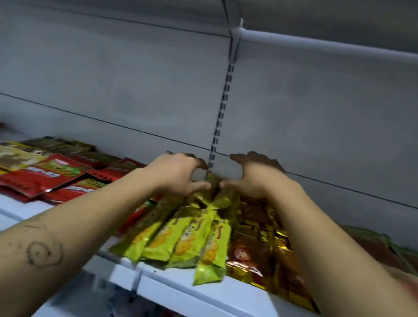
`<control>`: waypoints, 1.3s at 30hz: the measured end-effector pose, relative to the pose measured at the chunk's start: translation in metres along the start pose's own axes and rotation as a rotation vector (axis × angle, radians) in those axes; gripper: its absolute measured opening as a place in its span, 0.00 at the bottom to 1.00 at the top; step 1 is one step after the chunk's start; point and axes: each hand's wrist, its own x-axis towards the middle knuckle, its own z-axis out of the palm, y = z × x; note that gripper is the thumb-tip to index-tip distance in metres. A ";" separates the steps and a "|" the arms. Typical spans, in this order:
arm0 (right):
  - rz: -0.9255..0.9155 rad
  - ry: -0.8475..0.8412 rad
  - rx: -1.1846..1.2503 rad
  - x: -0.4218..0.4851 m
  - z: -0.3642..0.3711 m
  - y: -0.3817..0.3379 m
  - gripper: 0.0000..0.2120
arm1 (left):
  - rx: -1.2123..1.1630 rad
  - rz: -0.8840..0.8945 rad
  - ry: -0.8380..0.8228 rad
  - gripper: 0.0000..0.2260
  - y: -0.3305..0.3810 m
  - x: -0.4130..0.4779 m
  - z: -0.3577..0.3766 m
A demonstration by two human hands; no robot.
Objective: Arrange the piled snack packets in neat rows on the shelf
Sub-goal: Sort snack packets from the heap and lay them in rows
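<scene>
- The left forearm (26, 252) enters from the bottom left corner and carries a dark ring-shaped mark. The right forearm (363, 291) enters from the bottom right. Both are cut off by the frame.
- Under the shelf (206, 294), some goods (130, 315) show only as a dark blur that cannot be identified.
- The shelf's white front lip runs across the view, with a seam just below the yellow-green packets (185, 240).
- These long, narrow packets lie fanned on the shelf with their near ends at the lip, and one juts slightly over it. Their far ends bunch together between the two hands.
- Touching them on the right lies a block of brown-gold packets (256, 247), partly hidden by the right forearm.
- Red packets (31, 177) overlap loosely on the left, with olive-yellow packets (4, 155) beyond them. The print on both is too smeared to read.
- At the far right, more packets (394, 255) are blurred and cut off.
- The left hand (178, 174) is bent into a half-closed claw, with its thumb tip at the bunched far ends. Whether it pinches them cannot be told.
- The right hand (253, 178) mirrors it, fingers spread and curved and fingertips in shadow. Its grasp cannot be told either.
- Behind the hands, a slotted upright (223, 105) climbs the grey back wall (106, 70) to an upper shelf (361, 49).
</scene>
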 end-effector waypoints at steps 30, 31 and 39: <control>-0.733 0.067 0.317 0.108 0.016 -0.655 0.34 | -0.061 -0.935 0.100 0.28 -0.475 -0.417 -0.051; -0.737 0.064 0.319 0.119 0.023 -0.670 0.34 | -0.059 -0.940 0.095 0.28 -0.491 -0.416 -0.045; -0.700 0.002 0.381 0.239 0.054 -0.784 0.33 | -0.094 -0.934 0.042 0.27 -0.633 -0.376 -0.003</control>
